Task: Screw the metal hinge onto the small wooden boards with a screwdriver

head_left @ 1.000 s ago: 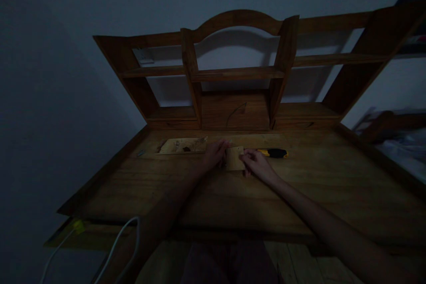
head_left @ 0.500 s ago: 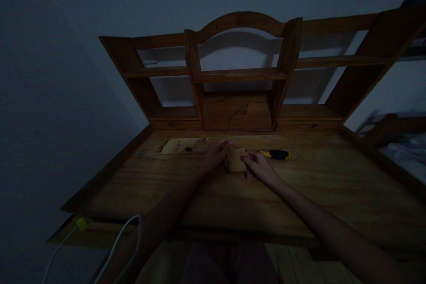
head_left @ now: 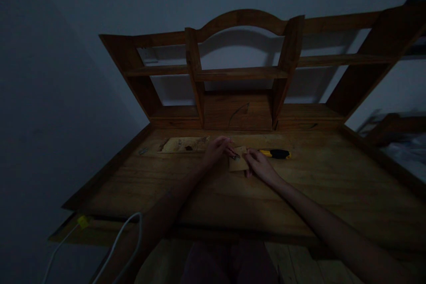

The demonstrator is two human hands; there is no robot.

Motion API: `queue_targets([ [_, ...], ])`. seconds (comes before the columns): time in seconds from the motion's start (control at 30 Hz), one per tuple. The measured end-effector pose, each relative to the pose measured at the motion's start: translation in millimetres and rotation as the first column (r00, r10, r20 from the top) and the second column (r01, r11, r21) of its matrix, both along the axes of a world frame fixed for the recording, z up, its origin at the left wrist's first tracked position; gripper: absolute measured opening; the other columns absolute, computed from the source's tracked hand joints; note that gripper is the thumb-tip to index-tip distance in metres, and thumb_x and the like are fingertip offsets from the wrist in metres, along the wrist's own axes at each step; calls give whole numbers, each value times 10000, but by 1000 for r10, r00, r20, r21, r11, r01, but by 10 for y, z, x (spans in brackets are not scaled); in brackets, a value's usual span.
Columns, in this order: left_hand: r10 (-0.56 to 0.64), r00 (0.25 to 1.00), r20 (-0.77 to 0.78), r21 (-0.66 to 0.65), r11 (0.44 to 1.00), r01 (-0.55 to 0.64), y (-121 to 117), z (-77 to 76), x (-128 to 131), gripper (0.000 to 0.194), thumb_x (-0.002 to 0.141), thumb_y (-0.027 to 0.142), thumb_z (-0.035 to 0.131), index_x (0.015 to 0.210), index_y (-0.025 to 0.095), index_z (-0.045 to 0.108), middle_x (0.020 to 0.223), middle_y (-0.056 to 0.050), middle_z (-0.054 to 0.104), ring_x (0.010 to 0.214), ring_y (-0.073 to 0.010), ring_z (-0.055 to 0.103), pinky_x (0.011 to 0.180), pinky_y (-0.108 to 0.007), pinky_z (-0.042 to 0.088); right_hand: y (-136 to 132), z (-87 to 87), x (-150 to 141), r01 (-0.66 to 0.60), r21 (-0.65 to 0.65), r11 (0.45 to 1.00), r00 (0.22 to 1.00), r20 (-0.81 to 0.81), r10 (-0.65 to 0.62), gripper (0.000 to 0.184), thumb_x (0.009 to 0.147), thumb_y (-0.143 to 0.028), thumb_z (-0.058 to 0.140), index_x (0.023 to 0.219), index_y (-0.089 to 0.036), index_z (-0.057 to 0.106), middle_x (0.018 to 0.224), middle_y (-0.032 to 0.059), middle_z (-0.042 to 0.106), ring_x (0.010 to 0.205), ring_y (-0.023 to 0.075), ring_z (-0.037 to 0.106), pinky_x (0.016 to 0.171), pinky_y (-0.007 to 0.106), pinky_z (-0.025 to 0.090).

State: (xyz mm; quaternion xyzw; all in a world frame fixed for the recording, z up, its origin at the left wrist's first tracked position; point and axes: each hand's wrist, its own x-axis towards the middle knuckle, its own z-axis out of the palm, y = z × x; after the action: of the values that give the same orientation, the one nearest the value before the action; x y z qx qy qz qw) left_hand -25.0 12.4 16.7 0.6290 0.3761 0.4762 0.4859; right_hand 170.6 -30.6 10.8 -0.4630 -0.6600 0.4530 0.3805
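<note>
A small tan cardboard piece (head_left: 238,164) lies on the wooden desk (head_left: 233,195) between my hands. My left hand (head_left: 217,151) is at its left edge, fingers pinched on a small dark object (head_left: 235,156) that I cannot make out, held over the piece. Fingers curled, my right hand (head_left: 260,165) presses on the piece's right edge. A yellow and black utility knife (head_left: 274,154) rests on the desk just right of my right hand.
A larger flat cardboard sheet (head_left: 184,144) lies at the back left of the desk. A wooden hutch with shelves (head_left: 238,73) rises behind. A white cable (head_left: 116,239) hangs at the desk's front left. The room is dim.
My left hand has lifted slightly off the piece's left edge, and a small dark object now shows at its fingertips. My right hand stays on the piece.
</note>
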Motion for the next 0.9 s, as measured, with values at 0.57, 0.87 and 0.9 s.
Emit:
queue_targets([
  [0.57,26,999,42,-52,998,-24,52,-78,25,374,810,501,670,971,164,655,956,-90,758,875,-226,733,878,-404,564,55,-112,19,59,-48,997,995,-83,-62,299,914,-494,412,849,-217,504,453,-39,557,394,177,592,395,248,430],
  [0.87,23,985,172,-91,996,-7,112,-134,-11,271,825,427,682,911,170,691,1028,-78,752,1017,-228,701,980,-414,520,58,-91,21,89,-56,994,987,-133,-96,290,892,-492,449,859,-214,527,606,-13,602,423,154,582,373,249,451],
  [0.9,34,983,178,-91,996,-18,119,-138,-19,248,832,414,675,899,175,689,1019,-74,753,1010,-225,704,970,-411,526,60,-93,21,93,-59,994,986,-135,-100,291,889,-493,453,859,-214,529,611,-10,602,429,155,583,373,252,455],
])
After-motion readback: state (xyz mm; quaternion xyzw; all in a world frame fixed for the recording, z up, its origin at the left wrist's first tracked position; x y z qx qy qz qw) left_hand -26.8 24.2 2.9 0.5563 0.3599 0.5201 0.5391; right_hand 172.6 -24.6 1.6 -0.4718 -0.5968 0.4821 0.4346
